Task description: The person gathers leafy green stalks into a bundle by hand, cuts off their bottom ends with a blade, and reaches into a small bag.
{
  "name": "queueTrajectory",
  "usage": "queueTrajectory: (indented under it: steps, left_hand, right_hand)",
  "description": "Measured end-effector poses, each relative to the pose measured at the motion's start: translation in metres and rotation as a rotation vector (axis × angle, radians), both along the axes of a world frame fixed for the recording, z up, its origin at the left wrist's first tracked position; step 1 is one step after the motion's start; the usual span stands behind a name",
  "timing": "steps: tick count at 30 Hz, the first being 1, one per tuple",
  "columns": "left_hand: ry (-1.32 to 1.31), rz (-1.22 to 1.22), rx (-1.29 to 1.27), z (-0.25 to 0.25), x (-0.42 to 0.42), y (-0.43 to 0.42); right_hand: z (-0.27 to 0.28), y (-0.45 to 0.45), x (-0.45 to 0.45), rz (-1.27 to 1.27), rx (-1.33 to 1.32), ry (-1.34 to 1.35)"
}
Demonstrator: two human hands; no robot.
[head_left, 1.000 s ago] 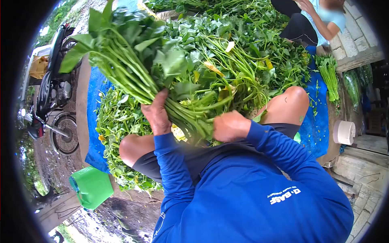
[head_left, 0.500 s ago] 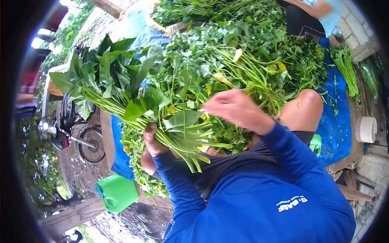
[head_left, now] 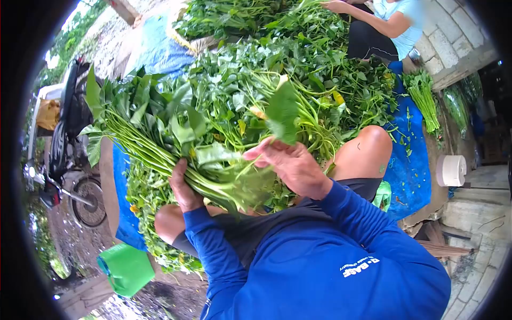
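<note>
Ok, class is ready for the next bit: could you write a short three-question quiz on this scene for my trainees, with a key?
1. Which hand holds the bunch: a) right hand, b) left hand, c) neither?
2. True or false: the motorbike is left of the pile in the picture.
3. Fill in: the sheet showing on both sides of the pile is ____.

Key: 1. b; 2. true; 3. blue.
</note>
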State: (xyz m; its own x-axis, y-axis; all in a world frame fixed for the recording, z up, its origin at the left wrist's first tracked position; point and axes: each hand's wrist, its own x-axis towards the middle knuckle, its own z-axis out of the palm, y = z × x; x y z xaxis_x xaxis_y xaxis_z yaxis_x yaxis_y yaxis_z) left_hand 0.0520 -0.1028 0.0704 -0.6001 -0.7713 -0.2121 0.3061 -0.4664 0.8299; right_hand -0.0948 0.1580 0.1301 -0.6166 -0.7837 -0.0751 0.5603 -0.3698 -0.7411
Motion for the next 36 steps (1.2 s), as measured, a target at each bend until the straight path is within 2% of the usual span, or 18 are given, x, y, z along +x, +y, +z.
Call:
queueTrajectory:
  steps: [1,3,5,9,11,13,16,18,19,20,21,22,23,25,27,30,33,36]
  left_hand:
    - [-0.021,0.052,0.008,0.001,0.000,-0.001]
    - [0.031,0.167,0.088,-0.004,0.000,-0.015]
    - [0.036,0.213,0.086,-0.006,0.018,-0.041]
    - [0.025,0.408,0.123,0.014,0.045,-0.060]
    - [-0.022,0.428,0.109,0.002,0.050,-0.059]
    - [-0.140,0.423,0.062,-0.010,0.053,-0.048]
    - [-0.170,0.366,0.144,-0.023,0.053,-0.023]
    - [-0.161,0.306,0.230,-0.028,0.055,-0.015]
    - [-0.149,0.301,0.267,-0.037,0.056,-0.017]
    - [-0.170,0.287,0.281,-0.036,0.055,-0.015]
    - [-0.196,0.269,0.291,-0.033,0.053,-0.011]
    - [-0.194,0.253,0.290,-0.034,0.049,-0.009]
    - [-0.220,0.252,0.274,-0.027,0.042,-0.004]
    - [-0.233,0.194,0.252,-0.024,0.032,-0.001]
    - [-0.227,0.154,0.245,-0.023,0.022,0.000]
    - [-0.194,0.093,0.238,-0.024,0.012,0.002]
    - [-0.209,0.061,0.224,-0.019,0.005,0.009]
    - [-0.234,0.033,0.231,-0.027,-0.003,0.013]
  right_hand:
    - [-0.003,0.003,0.005,-0.066,-0.029,0.044]
    - [-0.001,0.019,0.011,-0.150,-0.085,-0.178]
    - [-0.001,0.040,-0.009,-0.212,-0.140,-0.220]
    - [0.027,0.044,-0.068,-0.627,0.023,-0.069]
    - [0.029,0.009,-0.098,-0.603,-0.057,0.019]
    - [0.069,-0.066,-0.079,-0.358,0.011,0.246]
    - [0.053,-0.109,-0.082,-0.107,0.424,1.162]
    - [0.066,-0.093,-0.102,-0.058,0.765,1.475]
    - [0.038,-0.075,-0.117,-0.087,0.858,1.417]
    - [-0.002,-0.057,-0.126,-0.033,1.134,1.374]
    - [-0.039,-0.035,-0.124,0.005,1.291,1.544]
    - [-0.072,-0.015,-0.120,0.003,1.195,1.487]
    - [-0.068,-0.012,-0.106,0.055,1.155,1.228]
    - [-0.096,-0.022,-0.105,-0.159,1.162,1.274]
    - [-0.111,-0.033,-0.121,0.000,1.176,1.153]
    - [-0.103,-0.042,-0.151,0.041,1.164,1.150]
    - [-0.045,-0.045,-0.161,0.046,1.145,1.174]
    - [0.000,-0.059,-0.174,0.119,1.214,1.365]
